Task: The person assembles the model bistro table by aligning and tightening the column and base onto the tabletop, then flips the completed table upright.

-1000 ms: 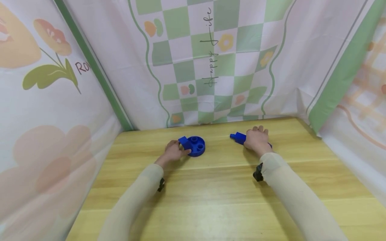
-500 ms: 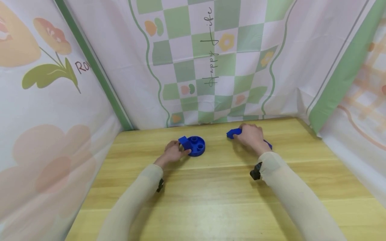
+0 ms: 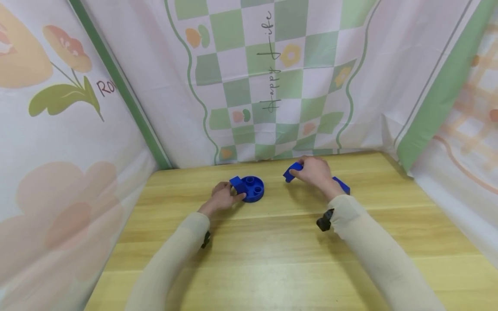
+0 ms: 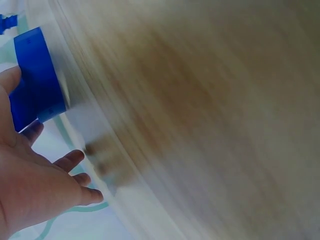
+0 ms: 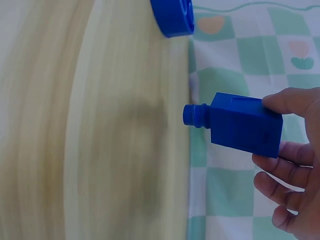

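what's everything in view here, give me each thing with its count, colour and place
Flat wood-grain table: 1, yellow-brown, under the blue pieces
Printed cloth hangings: count unclear, white with green and peach prints, behind and beside the table
Round blue plastic-looking base with hollow sockets: 1, blue, on the table's far half
Angular blue plastic-looking block: 1, blue, at the round base's left side
Boxy blue plastic-looking piece with a round ridged neck: 1, blue, above the table, right of the round base
Partly hidden blue plastic-looking block: 1, blue, on the table, right of the boxy piece
Small black devices: 2, black, one at each wrist
Cream fabric sleeves: 2, cream, on both forearms
Left hand: 1, bare, grip on the angular block
Right hand: 1, bare, grip on the boxy piece
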Tool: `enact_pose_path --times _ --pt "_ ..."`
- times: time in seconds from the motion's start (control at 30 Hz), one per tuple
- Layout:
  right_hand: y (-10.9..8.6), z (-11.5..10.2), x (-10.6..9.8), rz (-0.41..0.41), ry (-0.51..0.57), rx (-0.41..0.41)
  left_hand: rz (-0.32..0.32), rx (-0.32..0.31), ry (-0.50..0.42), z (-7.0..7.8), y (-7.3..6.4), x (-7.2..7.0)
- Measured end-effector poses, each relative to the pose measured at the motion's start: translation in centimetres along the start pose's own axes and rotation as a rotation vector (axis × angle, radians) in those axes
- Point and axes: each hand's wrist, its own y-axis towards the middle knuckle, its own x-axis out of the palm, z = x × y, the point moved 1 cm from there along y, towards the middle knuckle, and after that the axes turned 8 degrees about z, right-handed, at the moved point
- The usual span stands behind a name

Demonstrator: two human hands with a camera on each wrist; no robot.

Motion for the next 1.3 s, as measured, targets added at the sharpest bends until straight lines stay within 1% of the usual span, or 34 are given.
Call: enact_pose_path --times 0.23,0.5,0.63,0.93,1.13,1.3 --pt "0.0 -1.9 -0.1 -0.008 0.018 -0.023 0.004 0.006 0.01 -0.1 0.1 0.2" --pt "-0.1 -4.5 -0.2 0.002 0.023 -0.092 -0.002 0.005 0.016 -0.2 0.4 0.3" --pt "-0.1 -5.7 0.0 -0.01 0.018 -0.098 -0.009 0.001 0.014 -0.3 0.4 0.4" --pt "-0.1 -7.8 0.9 -0.02 0.013 -0.126 0.001 -0.019 0.006 -0.3 0.4 0.3" --pt "-0.1 -8.8 1.8 -0.014 -0.005 -0.182 0.002 -0.016 -0.006 -0.3 0.3 0.2" --pt "-0.2 -9.3 2.6 -0.005 -0.018 -0.23 0.016 -0.003 0.013 -0.4 0.5 0.4"
